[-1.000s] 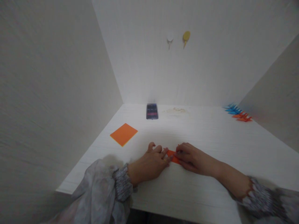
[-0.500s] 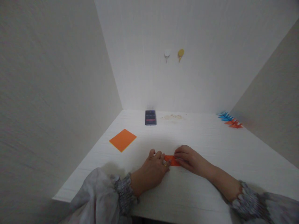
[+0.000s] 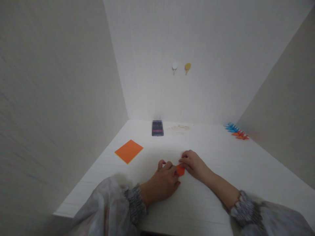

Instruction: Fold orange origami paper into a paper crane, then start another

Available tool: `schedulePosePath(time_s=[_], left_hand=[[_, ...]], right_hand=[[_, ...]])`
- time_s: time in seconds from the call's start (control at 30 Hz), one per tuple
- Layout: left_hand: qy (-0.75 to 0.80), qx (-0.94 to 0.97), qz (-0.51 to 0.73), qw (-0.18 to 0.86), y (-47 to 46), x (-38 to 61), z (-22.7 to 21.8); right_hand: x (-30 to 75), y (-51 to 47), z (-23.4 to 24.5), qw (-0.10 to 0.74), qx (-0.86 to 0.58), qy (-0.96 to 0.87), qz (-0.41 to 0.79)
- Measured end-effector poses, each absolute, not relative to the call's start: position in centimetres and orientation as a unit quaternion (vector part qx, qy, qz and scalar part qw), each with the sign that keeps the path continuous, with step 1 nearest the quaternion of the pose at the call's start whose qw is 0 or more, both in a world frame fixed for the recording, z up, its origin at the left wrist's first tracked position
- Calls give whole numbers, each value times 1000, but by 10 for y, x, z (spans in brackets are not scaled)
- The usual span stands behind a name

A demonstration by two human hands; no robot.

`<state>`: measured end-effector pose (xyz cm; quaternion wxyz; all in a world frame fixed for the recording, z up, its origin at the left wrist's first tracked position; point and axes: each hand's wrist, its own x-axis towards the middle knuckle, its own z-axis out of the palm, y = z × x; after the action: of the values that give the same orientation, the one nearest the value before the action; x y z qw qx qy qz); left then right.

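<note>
Apparently, the left hand [image 3: 163, 180] and the right hand [image 3: 194, 165] together grasped a small, partly folded paper [image 3: 181, 170] on the table [image 3: 197, 209], while an orange sheet [image 3: 129, 151] lay flat, unfolded, and the blue figures [image 3: 231, 128] and orange figures [image 3: 240, 134] looked finished.

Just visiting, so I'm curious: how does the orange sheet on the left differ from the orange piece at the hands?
The orange sheet lies untouched; the left hand and right hand touch the orange piece. The sheet shows whole; the piece, partly covered, shows a smaller area. Both are orange.
</note>
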<state>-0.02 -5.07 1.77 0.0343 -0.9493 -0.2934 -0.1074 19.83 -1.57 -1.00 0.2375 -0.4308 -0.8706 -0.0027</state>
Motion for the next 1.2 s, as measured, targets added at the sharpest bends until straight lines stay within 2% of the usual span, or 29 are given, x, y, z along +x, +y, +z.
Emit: schedulePosePath(time_s=[0.17, 0.37, 0.5, 0.97, 1.2], left_hand=[[-295, -950, -102, 9, -51, 4, 19], [-302, -945, -120, 31, -47, 3, 13], [-307, -943, -123, 18, -45, 1, 11], [-293, -944, -154, -18, -39, 5, 9], [-298, -942, -147, -45, -39, 1, 12]], right_hand=[[175, -21, -1, 172, -499, -849, -40], [172, -17, -6, 227, -530, -810, 103], [176, -10, -6, 230, -538, -793, 169], [174, -9, -14, 201, -599, -764, 131], [173, -13, -11, 221, -607, -749, 147]])
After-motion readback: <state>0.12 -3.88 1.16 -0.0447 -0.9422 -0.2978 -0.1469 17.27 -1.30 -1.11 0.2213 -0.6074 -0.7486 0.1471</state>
